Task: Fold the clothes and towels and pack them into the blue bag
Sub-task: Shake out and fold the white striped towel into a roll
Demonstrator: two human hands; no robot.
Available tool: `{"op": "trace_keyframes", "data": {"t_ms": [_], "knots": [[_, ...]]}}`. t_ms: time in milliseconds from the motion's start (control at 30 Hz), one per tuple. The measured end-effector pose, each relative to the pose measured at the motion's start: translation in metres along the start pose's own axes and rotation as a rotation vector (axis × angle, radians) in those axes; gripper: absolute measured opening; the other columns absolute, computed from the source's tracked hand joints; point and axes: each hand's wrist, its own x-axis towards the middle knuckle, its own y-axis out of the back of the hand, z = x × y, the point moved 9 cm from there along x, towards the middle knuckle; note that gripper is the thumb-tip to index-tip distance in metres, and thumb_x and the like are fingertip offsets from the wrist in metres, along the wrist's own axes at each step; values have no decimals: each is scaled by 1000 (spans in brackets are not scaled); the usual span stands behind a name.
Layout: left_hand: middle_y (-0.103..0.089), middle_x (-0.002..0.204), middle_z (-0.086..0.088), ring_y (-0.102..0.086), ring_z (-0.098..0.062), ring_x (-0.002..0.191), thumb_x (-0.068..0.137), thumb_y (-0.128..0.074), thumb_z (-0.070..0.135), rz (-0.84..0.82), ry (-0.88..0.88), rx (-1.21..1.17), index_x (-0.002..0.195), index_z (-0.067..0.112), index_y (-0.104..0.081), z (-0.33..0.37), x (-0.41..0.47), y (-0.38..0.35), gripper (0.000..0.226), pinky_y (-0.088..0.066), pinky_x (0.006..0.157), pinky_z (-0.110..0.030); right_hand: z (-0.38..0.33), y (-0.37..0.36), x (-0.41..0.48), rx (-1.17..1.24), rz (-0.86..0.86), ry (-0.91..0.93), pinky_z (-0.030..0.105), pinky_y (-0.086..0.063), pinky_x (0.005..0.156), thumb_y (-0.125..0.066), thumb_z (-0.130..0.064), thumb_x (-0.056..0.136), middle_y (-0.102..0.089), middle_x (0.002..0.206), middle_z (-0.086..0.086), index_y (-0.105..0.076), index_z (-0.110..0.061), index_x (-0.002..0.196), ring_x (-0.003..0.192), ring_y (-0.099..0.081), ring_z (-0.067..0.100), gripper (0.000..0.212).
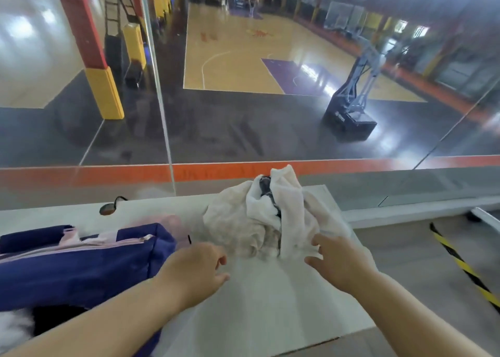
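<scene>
A crumpled heap of white and cream clothes and towels [273,216] lies on the white table [270,302], with a dark strap showing in its folds. The blue bag [81,264] with a pale pink zipper sits at the left, its zip open and pale fabric showing inside. My left hand [194,272] hovers over the table between bag and heap, fingers loosely curled, holding nothing. My right hand [341,262] reaches to the heap's near right edge, fingertips touching the white cloth, fingers fairly straight.
A small dark round object [108,208] with a cord lies at the table's back left. A glass wall with an orange band [108,175] rises behind the table. A yellow-black striped bar [460,264] lies to the right. Dark and white fabric [40,321] sits at the bag's near side.
</scene>
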Motion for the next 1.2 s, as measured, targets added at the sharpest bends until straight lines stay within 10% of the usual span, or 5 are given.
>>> {"op": "trace_keyframes", "data": {"t_ms": [233,600,767,1033,1200], "knots": [[-53,83,2,-54,-24,82,84,-51,37,256,22,-221,74,25,-50,27,121,24,16,-47,76,-38,32,13,80,215,145,-85,34,-43,73,-50,-43,90,-58,119,-2,-42,-27,129,104,-56,22,43],[-60,77,-1,-61,-29,87,87,-59,28,86,402,-496,107,28,-64,-11,213,-27,21,-49,78,-35,-20,-4,170,0,185,189,38,-43,80,-6,-54,85,-59,97,1,-60,-19,97,92,-53,25,65],[-61,47,2,-57,-12,43,74,-67,2,-86,390,-795,65,15,-64,-6,211,-46,16,-44,43,-21,-1,-29,187,-4,101,2,32,-34,59,-26,-60,93,-41,66,-2,-50,-15,86,70,-47,21,51],[-71,93,-16,-67,-35,89,53,-67,18,-107,332,-910,93,19,-66,-2,193,-36,40,-54,83,-52,38,-6,159,511,234,-70,30,-31,54,-44,-26,98,-46,68,1,-38,-15,65,61,-41,18,35],[-57,83,-12,-51,-23,71,55,-64,22,-75,207,-833,94,-2,-57,19,157,-7,47,-42,60,-41,84,33,109,635,385,-154,31,-24,52,-48,-16,93,-38,58,-2,-38,-12,60,56,-32,17,35]]}}
